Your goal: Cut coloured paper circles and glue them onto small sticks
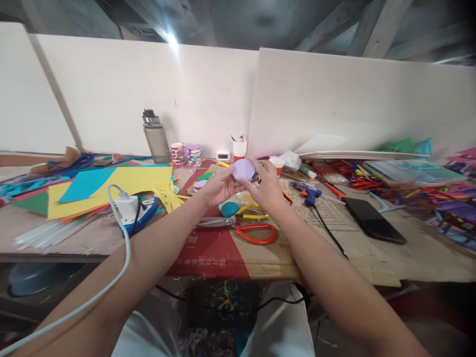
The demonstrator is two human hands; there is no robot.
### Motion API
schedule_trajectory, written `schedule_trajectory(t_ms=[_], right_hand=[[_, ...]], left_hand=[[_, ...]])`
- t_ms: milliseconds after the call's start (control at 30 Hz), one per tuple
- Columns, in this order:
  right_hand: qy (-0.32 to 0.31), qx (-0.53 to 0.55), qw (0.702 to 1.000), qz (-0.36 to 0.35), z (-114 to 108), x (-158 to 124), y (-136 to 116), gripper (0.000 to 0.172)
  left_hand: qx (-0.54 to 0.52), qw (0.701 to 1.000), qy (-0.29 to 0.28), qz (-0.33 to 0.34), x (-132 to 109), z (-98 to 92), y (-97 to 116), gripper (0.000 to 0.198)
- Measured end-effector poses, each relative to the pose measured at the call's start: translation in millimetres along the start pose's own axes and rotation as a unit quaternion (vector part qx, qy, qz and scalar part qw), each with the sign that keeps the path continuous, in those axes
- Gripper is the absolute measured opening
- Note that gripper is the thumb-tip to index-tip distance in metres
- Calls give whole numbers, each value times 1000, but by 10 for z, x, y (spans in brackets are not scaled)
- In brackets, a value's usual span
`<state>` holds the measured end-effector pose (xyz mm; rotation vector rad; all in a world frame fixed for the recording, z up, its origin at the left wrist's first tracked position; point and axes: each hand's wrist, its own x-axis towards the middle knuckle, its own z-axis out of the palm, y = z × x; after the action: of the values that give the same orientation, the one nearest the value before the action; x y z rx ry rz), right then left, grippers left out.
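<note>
Between my two hands, above the middle of the table, is a round piece with a light purple disc [244, 170] on top. My left hand [220, 187] grips its left and lower edge. On the other side my right hand [265, 184] has its fingers curled round the right edge, the thumb near the front. The underside of the piece is mostly hidden by my fingers. Just below my hands lie scissors with orange handles [256, 241], a pair of yellow handles [256, 212] and a teal oval piece [229, 208].
Coloured sheets [111, 186] and a power strip [143, 215] with a white cable lie left. Behind stand a bottle [155, 138], stacked discs [194, 154] and a paper cup [239, 148]. A glue gun [311, 194], a phone [372, 219] and a plastic box [412, 171] are at right.
</note>
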<state>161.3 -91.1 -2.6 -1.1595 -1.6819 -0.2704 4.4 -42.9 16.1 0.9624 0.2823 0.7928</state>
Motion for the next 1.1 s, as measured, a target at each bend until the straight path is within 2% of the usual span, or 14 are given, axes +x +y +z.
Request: schedule_trajectory(t_ms=[200, 367, 500, 700, 800, 1100], right_hand=[[-16, -1, 1000, 3, -18, 6, -12, 60], [-31, 39, 999, 19, -23, 18, 8, 61], [-33, 43, 998, 23, -28, 30, 34, 61], [-50, 43, 998, 7, -31, 17, 33, 67], [-54, 41, 998, 2, -17, 3, 37, 73], [-37, 47, 998, 3, -3, 3, 76, 68]], left_hand=[[1, 1000, 2, 0, 14, -48, -22, 43], [23, 999, -17, 42, 5, -75, -28, 40], [81, 991, -39, 101, -35, -52, -2, 60], [180, 967, -18, 178, -13, -82, -7, 80], [200, 961, -20, 192, 5, -102, -16, 84], [202, 960, -29, 194, 3, -106, -25, 81]])
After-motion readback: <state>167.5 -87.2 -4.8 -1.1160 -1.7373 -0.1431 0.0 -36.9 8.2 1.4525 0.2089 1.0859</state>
